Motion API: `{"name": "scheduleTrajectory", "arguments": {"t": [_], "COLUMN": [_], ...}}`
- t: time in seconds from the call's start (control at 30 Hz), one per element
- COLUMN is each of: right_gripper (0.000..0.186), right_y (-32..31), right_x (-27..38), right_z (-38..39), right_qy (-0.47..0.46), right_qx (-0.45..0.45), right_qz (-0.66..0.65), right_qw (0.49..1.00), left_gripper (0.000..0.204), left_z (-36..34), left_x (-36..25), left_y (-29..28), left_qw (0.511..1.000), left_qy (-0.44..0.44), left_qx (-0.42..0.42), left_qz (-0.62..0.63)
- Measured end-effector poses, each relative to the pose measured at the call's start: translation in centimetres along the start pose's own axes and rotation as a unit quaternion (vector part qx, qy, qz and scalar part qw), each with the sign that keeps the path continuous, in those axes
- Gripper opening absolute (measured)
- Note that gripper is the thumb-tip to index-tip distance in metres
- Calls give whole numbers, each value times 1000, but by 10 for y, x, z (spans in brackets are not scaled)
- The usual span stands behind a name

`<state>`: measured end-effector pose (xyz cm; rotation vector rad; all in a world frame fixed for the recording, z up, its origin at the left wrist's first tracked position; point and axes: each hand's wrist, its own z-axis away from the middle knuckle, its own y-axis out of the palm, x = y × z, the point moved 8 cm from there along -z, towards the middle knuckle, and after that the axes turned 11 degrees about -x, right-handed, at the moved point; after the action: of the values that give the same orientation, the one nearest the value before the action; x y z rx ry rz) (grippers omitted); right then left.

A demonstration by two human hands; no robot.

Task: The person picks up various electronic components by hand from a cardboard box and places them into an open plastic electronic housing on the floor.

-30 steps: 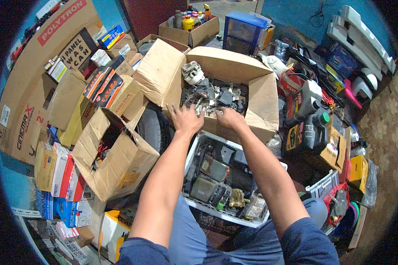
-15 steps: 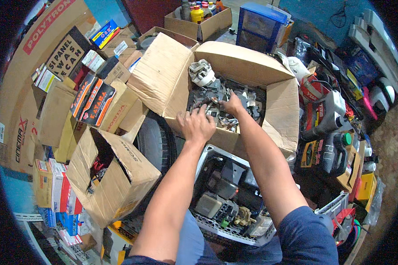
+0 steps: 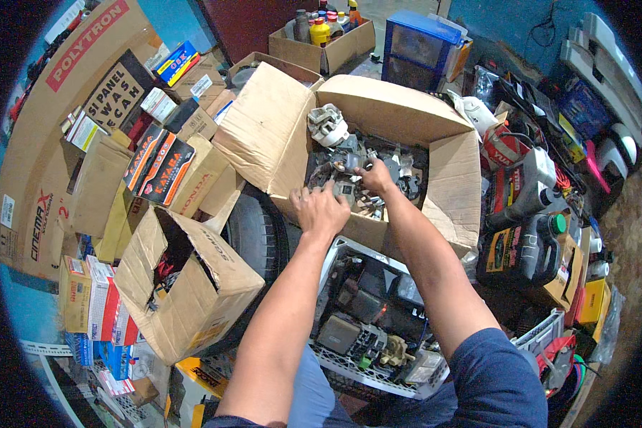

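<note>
Left hand: my left hand [image 3: 321, 209] rests palm down on the near wall of the big cardboard box [image 3: 378, 107], fingers spread loosely and reaching into the pile; I cannot tell whether it grips anything.
Right hand: my right hand [image 3: 375, 177] is deeper in the box, just to the right of the left one, fingers curled around a small grey metal part [image 3: 349, 163].
Hands together: close side by side, not touching.
Box contents: a heap of dark and grey mechanical parts [image 3: 399, 178]; a pale grey cast piece [image 3: 327, 125] sits on the far left of the heap.
Big box place: in the middle of the scene, flaps open, far from my lap.
Near me: a white plastic crate [image 3: 349, 367] of blocky electrical parts lies between my forearms.
Left: a tyre [image 3: 253, 239] leans beside the big box; a smaller open carton [image 3: 192, 285] stands nearer left.
Right: dark oil jugs [image 3: 524, 242] stand close to the big box.
</note>
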<state>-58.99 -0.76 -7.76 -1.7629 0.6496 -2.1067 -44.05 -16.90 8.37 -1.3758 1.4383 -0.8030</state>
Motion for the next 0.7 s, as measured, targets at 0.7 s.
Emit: {"name": "scheduleTrajectory", "arguments": {"t": [0.7], "right_gripper": [38], "right_y": [-111], "right_x": [108], "right_z": [122], "right_qy": [-9], "right_qx": [-16], "right_qz": [-345], "right_qw": [938], "left_gripper": [87], "left_z": [1], "left_x": [4], "left_y": [-12], "left_qw": [997], "left_qy": [-33], "left_qx": [-54], "left_qz": [54]}}
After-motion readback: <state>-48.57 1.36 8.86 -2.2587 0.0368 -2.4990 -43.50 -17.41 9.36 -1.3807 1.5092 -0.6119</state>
